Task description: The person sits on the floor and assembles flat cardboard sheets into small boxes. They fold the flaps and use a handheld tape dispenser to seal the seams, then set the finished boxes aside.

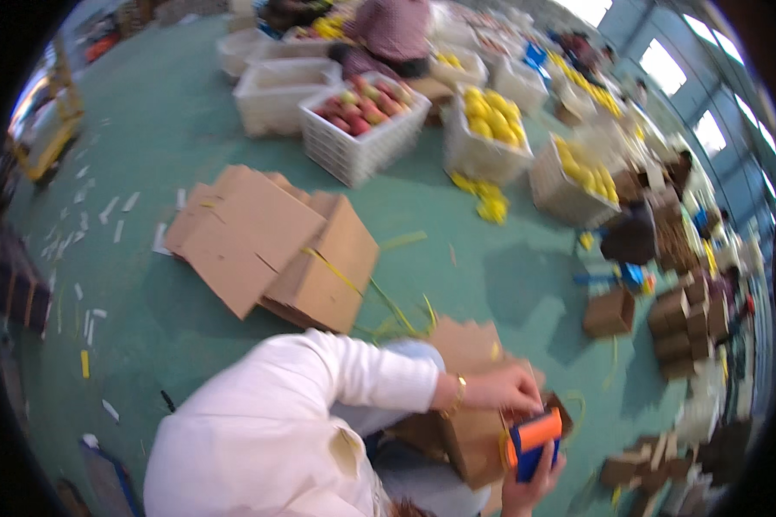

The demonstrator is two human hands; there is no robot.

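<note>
A brown cardboard box (474, 444) stands close in front of me, against my legs. My right hand (533, 489) grips an orange and blue tape dispenser (536, 432), held at the right side of the box. Just above the dispenser, my left hand (510, 388) reaches across the box's top with its fingers bent together near the edge. Whatever is between those fingers is too small to make out. Flat cardboard (467, 340) lies just beyond the box.
Stacked flattened cartons (259, 237) lie ahead to the left, with loose yellow straps (397, 310) beside them. Farther off are crates of red apples (362, 129) and yellow-wrapped fruit (491, 151). Small cartons (610, 312) stand to the right. Other people (394, 39) work beyond.
</note>
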